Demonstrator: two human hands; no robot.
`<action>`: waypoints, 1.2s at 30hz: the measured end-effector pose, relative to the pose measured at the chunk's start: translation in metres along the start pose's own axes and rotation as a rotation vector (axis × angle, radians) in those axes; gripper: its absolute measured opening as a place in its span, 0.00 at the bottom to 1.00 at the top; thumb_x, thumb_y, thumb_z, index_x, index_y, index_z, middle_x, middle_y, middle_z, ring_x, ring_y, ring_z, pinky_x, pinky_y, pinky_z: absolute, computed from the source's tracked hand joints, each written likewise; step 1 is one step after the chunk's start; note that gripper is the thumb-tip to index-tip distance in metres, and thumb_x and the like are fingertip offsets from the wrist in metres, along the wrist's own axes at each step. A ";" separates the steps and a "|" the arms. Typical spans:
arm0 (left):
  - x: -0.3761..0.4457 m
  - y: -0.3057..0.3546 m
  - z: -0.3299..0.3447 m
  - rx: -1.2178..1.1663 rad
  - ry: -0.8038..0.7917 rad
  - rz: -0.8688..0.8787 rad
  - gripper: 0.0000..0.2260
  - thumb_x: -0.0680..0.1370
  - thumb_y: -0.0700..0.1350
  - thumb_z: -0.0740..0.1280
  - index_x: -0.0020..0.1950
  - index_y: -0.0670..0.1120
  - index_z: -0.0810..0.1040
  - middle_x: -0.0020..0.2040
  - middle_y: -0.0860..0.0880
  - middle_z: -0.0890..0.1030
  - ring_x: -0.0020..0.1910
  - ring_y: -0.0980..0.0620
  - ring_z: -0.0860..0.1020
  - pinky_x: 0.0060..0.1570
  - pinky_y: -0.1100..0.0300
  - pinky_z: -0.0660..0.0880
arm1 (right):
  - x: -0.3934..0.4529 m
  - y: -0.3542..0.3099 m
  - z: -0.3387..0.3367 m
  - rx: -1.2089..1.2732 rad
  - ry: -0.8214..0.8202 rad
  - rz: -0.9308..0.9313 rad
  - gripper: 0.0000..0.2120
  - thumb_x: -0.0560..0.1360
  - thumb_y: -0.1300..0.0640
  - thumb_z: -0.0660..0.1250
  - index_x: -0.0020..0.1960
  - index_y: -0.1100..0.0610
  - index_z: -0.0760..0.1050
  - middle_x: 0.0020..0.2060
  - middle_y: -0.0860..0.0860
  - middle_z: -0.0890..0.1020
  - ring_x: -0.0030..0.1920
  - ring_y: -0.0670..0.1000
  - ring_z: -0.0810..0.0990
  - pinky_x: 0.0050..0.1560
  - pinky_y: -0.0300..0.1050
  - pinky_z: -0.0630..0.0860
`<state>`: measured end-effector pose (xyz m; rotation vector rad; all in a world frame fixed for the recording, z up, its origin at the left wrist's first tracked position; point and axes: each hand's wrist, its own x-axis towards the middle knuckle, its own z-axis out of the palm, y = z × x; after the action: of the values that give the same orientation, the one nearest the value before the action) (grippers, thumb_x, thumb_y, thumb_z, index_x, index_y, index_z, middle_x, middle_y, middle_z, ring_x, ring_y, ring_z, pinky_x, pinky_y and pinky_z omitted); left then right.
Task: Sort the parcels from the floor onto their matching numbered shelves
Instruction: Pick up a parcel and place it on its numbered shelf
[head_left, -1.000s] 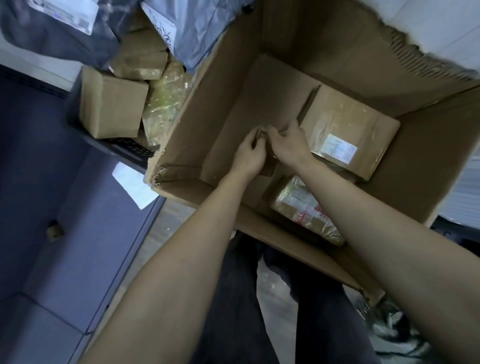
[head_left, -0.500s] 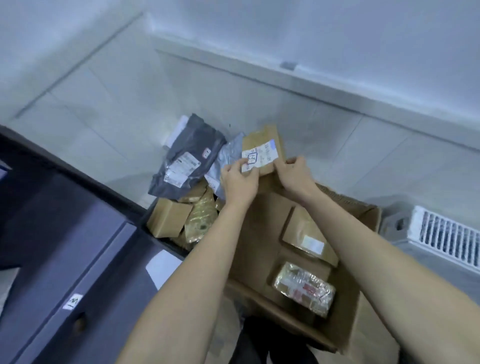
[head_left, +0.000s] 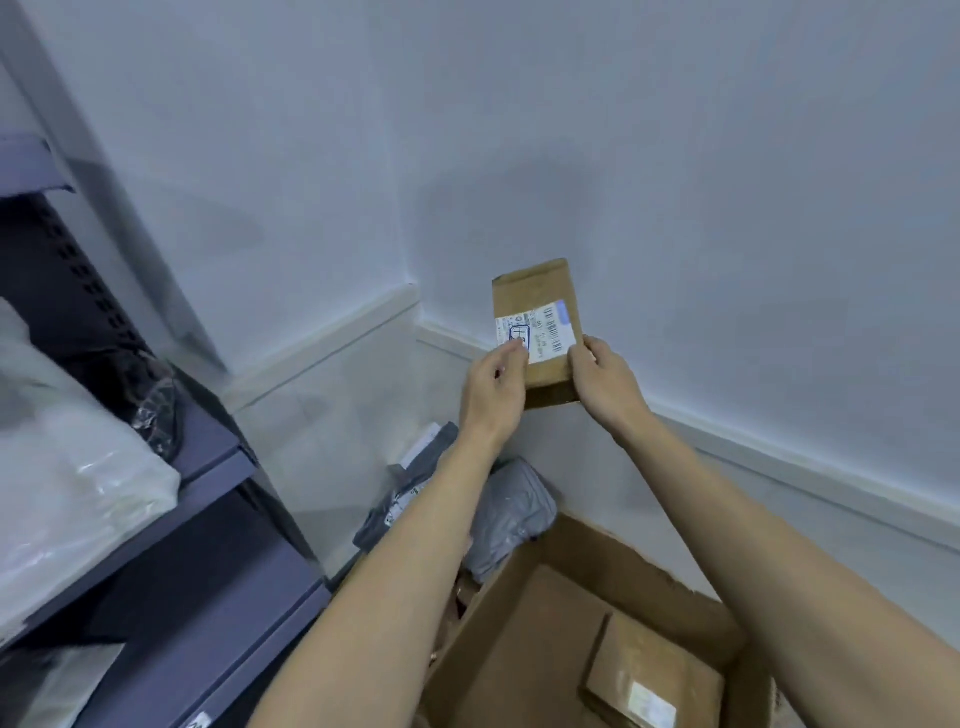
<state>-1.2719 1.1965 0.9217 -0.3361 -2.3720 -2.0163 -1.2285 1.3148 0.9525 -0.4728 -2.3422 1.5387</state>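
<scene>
A small flat brown cardboard parcel (head_left: 540, 306) with a white shipping label is held up in front of the wall corner. My left hand (head_left: 493, 387) pinches its lower left edge, thumb over a blue-marked spot on the label. My right hand (head_left: 602, 382) grips its lower right edge. Below, a large open cardboard box (head_left: 524, 623) on the floor holds another brown labelled parcel (head_left: 649, 680). Grey poly-bag parcels (head_left: 509, 514) lie on the floor beside the box.
A dark blue metal shelf unit (head_left: 218, 467) stands at the left, with a white plastic-wrapped parcel (head_left: 67, 499) and a clear-wrapped dark item (head_left: 156, 410) on it. White walls meet in a corner straight ahead, with a pale skirting board along the floor.
Both hands lifted the small brown parcel out of the big box and raised it to chest height; the view tilted up from the box toward the wall corner.
</scene>
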 end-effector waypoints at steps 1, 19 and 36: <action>0.000 0.007 -0.005 -0.004 0.009 0.020 0.18 0.82 0.56 0.56 0.64 0.52 0.79 0.63 0.51 0.78 0.61 0.52 0.76 0.62 0.56 0.73 | -0.002 -0.007 0.000 -0.008 -0.003 -0.015 0.21 0.82 0.51 0.53 0.72 0.56 0.68 0.63 0.52 0.76 0.57 0.52 0.74 0.55 0.45 0.72; -0.057 0.048 -0.192 0.122 0.574 0.157 0.24 0.77 0.37 0.68 0.70 0.50 0.66 0.55 0.57 0.74 0.52 0.64 0.75 0.44 0.76 0.72 | -0.057 -0.115 0.135 0.147 -0.349 -0.284 0.17 0.82 0.58 0.54 0.71 0.56 0.65 0.57 0.47 0.75 0.55 0.47 0.74 0.40 0.30 0.67; -0.217 0.046 -0.337 0.352 0.927 -0.043 0.18 0.78 0.41 0.63 0.67 0.51 0.73 0.62 0.52 0.71 0.55 0.63 0.73 0.63 0.59 0.71 | -0.212 -0.170 0.263 0.176 -0.745 -0.470 0.16 0.82 0.56 0.55 0.68 0.57 0.69 0.61 0.48 0.75 0.58 0.47 0.73 0.53 0.39 0.65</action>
<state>-1.0961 0.8403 0.9920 0.5414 -2.0107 -1.2620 -1.1662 0.9438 0.9944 0.7739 -2.4864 1.8399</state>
